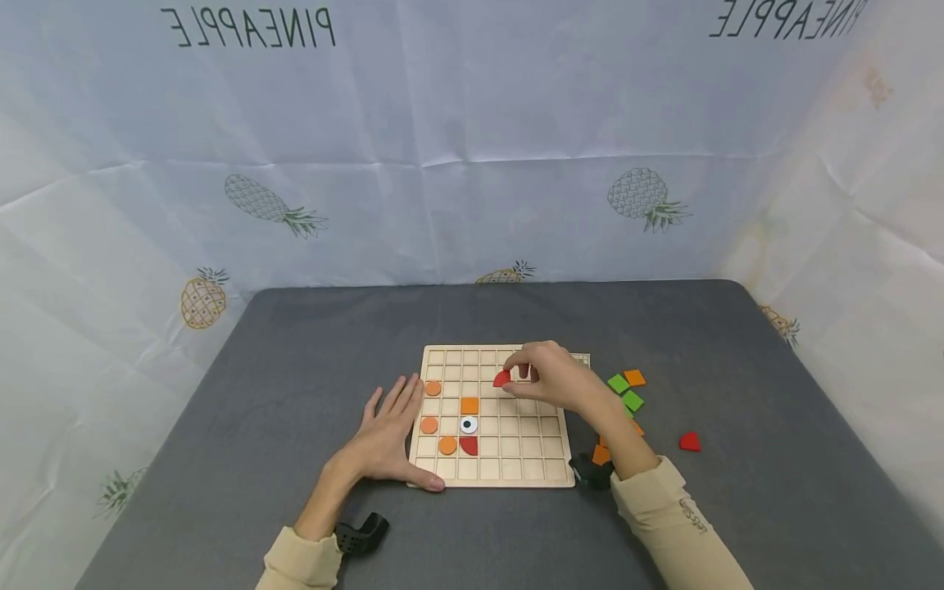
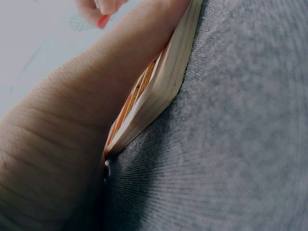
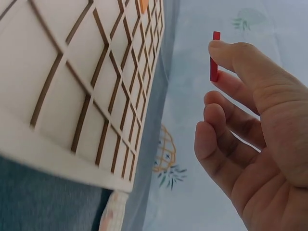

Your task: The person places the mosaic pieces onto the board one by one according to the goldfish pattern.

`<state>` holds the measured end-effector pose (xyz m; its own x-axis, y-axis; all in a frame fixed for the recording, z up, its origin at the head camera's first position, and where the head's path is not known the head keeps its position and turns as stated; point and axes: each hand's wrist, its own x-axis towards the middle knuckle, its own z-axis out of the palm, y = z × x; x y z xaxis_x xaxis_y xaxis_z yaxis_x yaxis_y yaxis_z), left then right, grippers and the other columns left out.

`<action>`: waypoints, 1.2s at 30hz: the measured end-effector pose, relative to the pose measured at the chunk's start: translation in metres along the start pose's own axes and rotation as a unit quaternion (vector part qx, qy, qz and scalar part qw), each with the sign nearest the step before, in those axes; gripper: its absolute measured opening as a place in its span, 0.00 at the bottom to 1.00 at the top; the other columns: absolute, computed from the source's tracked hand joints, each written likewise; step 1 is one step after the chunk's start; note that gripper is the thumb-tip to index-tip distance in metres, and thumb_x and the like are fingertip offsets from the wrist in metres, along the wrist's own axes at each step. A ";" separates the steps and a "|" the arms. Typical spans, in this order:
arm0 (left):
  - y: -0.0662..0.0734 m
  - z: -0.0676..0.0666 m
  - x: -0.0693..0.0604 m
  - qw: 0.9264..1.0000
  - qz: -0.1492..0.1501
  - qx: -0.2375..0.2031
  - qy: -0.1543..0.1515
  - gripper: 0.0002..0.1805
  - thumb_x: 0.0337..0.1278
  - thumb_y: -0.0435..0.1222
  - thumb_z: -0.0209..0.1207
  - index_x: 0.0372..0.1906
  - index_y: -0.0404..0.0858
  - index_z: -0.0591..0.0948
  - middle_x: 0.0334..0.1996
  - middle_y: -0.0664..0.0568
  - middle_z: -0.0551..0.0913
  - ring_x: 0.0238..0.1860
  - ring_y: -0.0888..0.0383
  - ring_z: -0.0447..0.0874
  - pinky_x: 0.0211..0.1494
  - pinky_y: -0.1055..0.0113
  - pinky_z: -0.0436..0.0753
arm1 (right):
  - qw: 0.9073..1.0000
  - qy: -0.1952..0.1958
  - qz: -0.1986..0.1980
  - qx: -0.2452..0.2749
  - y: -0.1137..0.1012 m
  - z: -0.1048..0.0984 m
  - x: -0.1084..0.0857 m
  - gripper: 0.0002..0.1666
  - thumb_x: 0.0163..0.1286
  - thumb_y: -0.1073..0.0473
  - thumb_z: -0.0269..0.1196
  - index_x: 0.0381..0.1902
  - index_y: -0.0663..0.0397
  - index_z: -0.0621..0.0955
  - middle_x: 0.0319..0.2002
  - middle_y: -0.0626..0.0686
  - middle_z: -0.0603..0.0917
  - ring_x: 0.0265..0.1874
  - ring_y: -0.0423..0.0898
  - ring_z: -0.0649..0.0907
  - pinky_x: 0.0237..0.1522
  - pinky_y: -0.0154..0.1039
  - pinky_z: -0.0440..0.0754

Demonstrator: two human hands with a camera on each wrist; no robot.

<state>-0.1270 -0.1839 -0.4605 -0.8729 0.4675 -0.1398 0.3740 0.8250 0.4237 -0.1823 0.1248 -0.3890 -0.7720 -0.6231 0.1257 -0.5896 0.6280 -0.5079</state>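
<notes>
A wooden grid board [image 1: 519, 469] lies on the dark table. My left hand [image 1: 387, 447] rests along its left edge, fingers extended and thumb at the near left corner. Between thumb and index finger, my right hand [image 1: 553, 377] pinches a red quarter-round tile [image 1: 501, 378]; in the right wrist view this red tile [image 3: 214, 57] is edge-on, apart from the board [image 3: 91, 91]. On the board's left part sit an orange square tile [image 1: 469, 406], a white eye disc [image 1: 468, 424], another red tile [image 1: 469, 446] and orange round tiles [image 1: 447, 445].
Right of the board, green tiles [image 1: 632, 400] and orange tiles [image 1: 635, 377] lie loose, some partly hidden by the right forearm. One more red tile [image 1: 689, 442] lies farther right. A light gridded corner [image 1: 583, 359] shows behind the right hand. A pineapple-print cloth [image 1: 457, 213] hangs behind the table.
</notes>
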 end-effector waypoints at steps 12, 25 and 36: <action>-0.001 0.001 0.000 1.000 -0.007 0.004 -0.002 0.82 0.28 0.73 0.72 0.83 0.33 0.43 0.84 0.39 0.39 0.85 0.37 0.34 0.79 0.31 0.36 | 0.999 -0.031 -0.001 0.028 -0.007 0.030 0.031 0.12 0.67 0.53 0.72 0.45 0.52 0.90 0.26 0.45 0.81 0.23 0.36 0.71 0.28 0.28 0.68; 0.001 0.000 0.001 1.000 -0.002 0.008 -0.004 0.83 0.28 0.74 0.72 0.83 0.34 0.41 0.84 0.40 0.38 0.85 0.38 0.34 0.79 0.31 0.36 | 0.997 -0.052 0.011 0.047 -0.011 0.052 0.049 0.08 0.69 0.57 0.70 0.43 0.53 0.90 0.20 0.46 0.77 0.19 0.36 0.68 0.25 0.28 0.64; -0.001 0.001 0.000 1.000 0.001 0.006 0.000 0.82 0.29 0.72 0.73 0.83 0.33 0.42 0.84 0.39 0.38 0.85 0.38 0.35 0.79 0.31 0.37 | 0.997 -0.050 0.050 0.044 -0.006 0.053 0.049 0.10 0.68 0.57 0.71 0.44 0.55 0.90 0.20 0.47 0.78 0.18 0.36 0.67 0.24 0.29 0.64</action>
<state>-0.1273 -0.1846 -0.4617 -0.8725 0.4684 -0.1391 0.3791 0.8285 0.4122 -0.2034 0.0658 -0.4247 -0.7957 -0.6056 -0.0128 -0.4847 0.6491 -0.5863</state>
